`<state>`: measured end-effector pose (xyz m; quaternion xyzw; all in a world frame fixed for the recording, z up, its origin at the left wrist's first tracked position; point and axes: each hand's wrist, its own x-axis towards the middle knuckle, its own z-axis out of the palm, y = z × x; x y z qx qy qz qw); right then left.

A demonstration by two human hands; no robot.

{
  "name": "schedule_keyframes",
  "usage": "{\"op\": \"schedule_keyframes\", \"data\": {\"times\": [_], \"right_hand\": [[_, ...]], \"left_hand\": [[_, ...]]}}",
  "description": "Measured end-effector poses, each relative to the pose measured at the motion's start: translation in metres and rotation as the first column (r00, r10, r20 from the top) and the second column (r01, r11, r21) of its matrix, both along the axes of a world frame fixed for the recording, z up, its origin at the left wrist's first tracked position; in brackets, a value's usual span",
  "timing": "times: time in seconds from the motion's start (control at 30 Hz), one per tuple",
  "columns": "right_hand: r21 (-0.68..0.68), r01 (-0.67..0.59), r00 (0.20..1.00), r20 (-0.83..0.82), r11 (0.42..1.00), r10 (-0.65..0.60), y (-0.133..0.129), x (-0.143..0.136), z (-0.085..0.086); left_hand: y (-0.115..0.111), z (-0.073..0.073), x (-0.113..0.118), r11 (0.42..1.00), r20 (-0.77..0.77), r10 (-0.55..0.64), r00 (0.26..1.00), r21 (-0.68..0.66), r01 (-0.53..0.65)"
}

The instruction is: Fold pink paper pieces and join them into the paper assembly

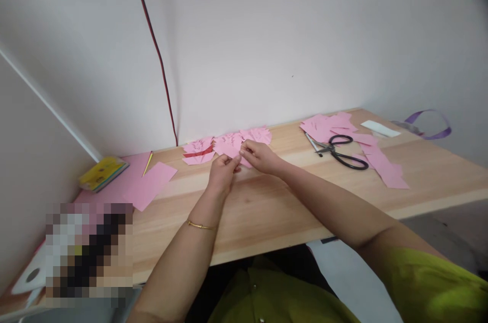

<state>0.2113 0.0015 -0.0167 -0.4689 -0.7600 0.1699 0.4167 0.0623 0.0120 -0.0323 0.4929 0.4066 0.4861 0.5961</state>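
1. Two hands pinch closely: left hand [223, 173] and right hand [261, 155] hold one pink paper piece [230, 148] near the tabletop's [251, 216] back edge, seemingly for steadiness.
2. Black-handled scissors [331, 149] lie toward the right edge, probably leaving working room.

Soft, diffuse light greys the wall [267, 33]; pixelation masks lower left.
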Motion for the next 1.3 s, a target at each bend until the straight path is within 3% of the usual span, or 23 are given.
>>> {"op": "schedule_keyframes", "data": {"times": [0.4, 0.7, 0.93, 1.3], "right_hand": [[-0.005, -0.003, 1.0, 0.001, 1.0, 0.003, -0.0002, 0.0007, 0.0007], [-0.012, 0.001, 0.999, -0.037, 1.0, -0.001, -0.0002, 0.0011, 0.0007], [-0.005, 0.018, 0.998, -0.059, 1.0, -0.018, 0.0019, 0.002, -0.0026], [-0.051, -0.01, 0.991, -0.136, 0.999, 0.003, -0.0006, 0.0011, 0.0008]], "left_hand": [[0.0032, 0.0056, -0.0061, 0.988, 0.106, 0.1, 0.989, 0.103, -0.111], [0.0053, 0.0082, -0.0047, 0.997, 0.225, 0.065, 0.972, 0.023, -0.072], [0.0042, 0.0028, -0.0054, 0.998, 0.038, -0.053, 0.998, 0.018, 0.053], [0.0052, -0.0009, -0.0054, 0.999, -0.038, -0.011, 0.999, 0.044, 0.012]]}}
